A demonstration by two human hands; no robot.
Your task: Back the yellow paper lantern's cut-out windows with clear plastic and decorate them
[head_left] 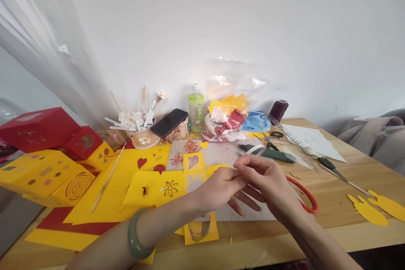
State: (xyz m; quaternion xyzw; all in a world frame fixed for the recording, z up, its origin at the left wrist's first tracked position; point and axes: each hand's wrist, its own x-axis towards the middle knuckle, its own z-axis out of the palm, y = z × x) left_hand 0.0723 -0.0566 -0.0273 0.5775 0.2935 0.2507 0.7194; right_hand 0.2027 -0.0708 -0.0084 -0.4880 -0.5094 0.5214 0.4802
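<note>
My left hand (220,190), below a green bangle (136,234), and my right hand (261,175) meet above the table with their fingertips pinched together. What the fingertips hold, if anything, is too small to make out. Beneath them lies a yellow paper cut-out (155,198) with panels reaching left, up and toward me. Its panels carry cut patterns, among them a flower and a dark insect-like shape; my hands cover part of it. A red ring-shaped handle (311,202) shows just right of my right hand, partly hidden by the wrist.
Red (39,128) and yellow (47,173) paper boxes stand at left. Behind are a phone (170,122), a green bottle (196,109) and a plastic bag (226,124) of scraps. Scissors (274,135), a dark green pen-like tool (281,155), a knife (343,175) and yellow cut-outs (368,211) lie right.
</note>
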